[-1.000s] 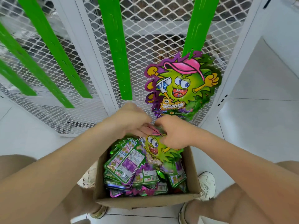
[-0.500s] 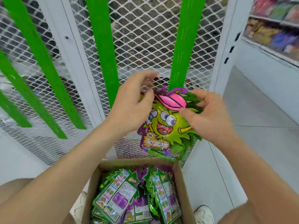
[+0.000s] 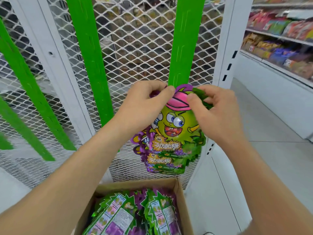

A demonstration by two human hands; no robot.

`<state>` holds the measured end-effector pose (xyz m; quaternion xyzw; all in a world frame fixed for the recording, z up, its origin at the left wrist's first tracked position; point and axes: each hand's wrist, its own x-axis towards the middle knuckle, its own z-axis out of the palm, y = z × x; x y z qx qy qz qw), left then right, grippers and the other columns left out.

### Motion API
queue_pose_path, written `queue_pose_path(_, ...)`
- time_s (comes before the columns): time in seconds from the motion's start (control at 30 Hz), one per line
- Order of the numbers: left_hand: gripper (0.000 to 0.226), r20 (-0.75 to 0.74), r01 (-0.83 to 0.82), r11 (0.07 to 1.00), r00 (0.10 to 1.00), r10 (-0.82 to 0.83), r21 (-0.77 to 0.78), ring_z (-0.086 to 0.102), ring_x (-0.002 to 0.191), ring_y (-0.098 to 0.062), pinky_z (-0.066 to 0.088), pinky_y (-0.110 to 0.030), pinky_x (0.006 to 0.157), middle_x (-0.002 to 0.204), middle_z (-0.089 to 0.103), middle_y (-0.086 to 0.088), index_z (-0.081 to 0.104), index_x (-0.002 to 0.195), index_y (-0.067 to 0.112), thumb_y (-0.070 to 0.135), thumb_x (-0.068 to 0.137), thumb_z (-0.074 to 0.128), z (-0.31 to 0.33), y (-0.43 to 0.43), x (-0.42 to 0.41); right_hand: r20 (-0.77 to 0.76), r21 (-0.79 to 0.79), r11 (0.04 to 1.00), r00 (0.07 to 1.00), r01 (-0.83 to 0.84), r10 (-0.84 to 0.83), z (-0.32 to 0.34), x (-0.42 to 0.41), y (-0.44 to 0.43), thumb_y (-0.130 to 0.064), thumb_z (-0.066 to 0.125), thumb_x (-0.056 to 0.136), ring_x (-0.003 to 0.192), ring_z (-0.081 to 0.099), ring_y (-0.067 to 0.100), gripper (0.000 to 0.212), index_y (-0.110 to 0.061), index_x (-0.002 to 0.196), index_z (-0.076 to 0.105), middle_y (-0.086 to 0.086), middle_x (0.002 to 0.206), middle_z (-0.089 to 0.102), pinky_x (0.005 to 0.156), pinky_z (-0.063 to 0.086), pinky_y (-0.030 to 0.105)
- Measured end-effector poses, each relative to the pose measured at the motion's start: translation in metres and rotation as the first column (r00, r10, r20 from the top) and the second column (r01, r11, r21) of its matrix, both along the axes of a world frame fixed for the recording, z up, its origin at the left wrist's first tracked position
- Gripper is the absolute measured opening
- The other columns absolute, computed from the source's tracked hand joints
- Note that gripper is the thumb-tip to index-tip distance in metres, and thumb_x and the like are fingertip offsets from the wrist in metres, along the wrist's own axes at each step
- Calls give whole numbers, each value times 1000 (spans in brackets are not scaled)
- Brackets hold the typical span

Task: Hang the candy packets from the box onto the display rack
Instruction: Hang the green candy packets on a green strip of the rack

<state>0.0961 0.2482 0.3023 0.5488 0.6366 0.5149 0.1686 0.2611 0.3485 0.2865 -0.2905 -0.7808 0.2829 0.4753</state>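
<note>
**Hanging candy packets: barely begun**

Display rack (image 3: 144,48) with mostly bare green strips (image 3: 183,39). Below, box (image 3: 179,187) full of packets (image 3: 118,217). One candy packet (image 3: 172,126) at right strip's foot, over one seemingly hung, top pinched by left hand (image 3: 144,106) and right hand (image 3: 215,112).

One view only: wide-angle camera on head. Looks forward and down over forearms (image 3: 81,180). Faces mesh rack (image 3: 144,48) head-on, close. Left hand (image 3: 144,106) and right hand (image 3: 216,114), pinching packet (image 3: 174,129), sit mid-frame, near lens. Box (image 3: 135,184) cropped by bottom edge, seen from above. Shelves (image 3: 279,38) at right edge, farther off, soft. Straight lines splay toward frame edges.
</note>
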Motion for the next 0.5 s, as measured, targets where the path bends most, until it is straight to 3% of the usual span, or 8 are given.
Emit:
queue_pose_path(0.07,39,53,35,998,998,-32,-47,68,81,-31,56,-48,85,93,72,-27,79,99,16,45,106,55,0,-2,0,-16,-14,1000,1000,-6,6,1,-2,0,-31,67,98,63,70,31,17,-23,91,79,4,71,74,52,54,50)
queue_pose_path(0.13,37,115,64,993,992,-53,-97,76,100,-35,58,-53,101,99,81,-14,81,105,17,40,111,52,1,-4,1,-31,-38,999,999,-12,11,3,-4,-1,-31,66,98,67,72,30,18,-20,92,80,5,74,75,55,57,51)
queue_pose_path(0.2,39,144,92,987,987,-72,-134,78,104,-24,58,-37,102,102,83,-1,81,108,17,36,113,48,2,-7,1,-46,-59,998,999,-26,23,4,-6,-3,-32,66,98,73,74,28,19,-19,93,80,3,77,76,61,60,52)
queue_pose_path(0.27,40,138,107,982,987,-85,-156,78,100,-18,59,-19,88,101,83,1,80,110,15,35,114,45,3,-10,1,-48,-64,998,999,-25,22,3,-7,-5,-34,66,97,73,73,28,21,-19,93,79,3,77,76,61,59,52)
queue_pose_path(0.3,40,124,107,981,988,-87,-160,78,100,-18,59,-18,84,100,83,0,79,109,14,34,114,44,3,-12,0,-41,-59,998,999,-16,13,1,-8,-6,-36,66,96,71,73,27,21,-20,92,79,2,76,75,59,59,51)
queue_pose_path(0.4,39,94,97,986,992,-84,-137,78,98,-23,62,-34,92,99,82,-7,77,105,10,31,115,45,3,-16,-1,-6,-25,999,1000,25,-25,-3,-11,-11,-39,67,94,66,73,19,21,-22,90,77,-3,73,75,58,60,46)
queue_pose_path(0.5,41,53,89,991,995,-84,-104,71,103,-48,59,-60,92,103,77,-27,75,105,7,35,114,47,-1,-16,-4,13,27,998,998,60,-61,-5,-13,-14,-38,68,94,57,67,10,24,-18,83,74,-4,65,71,52,51,33)
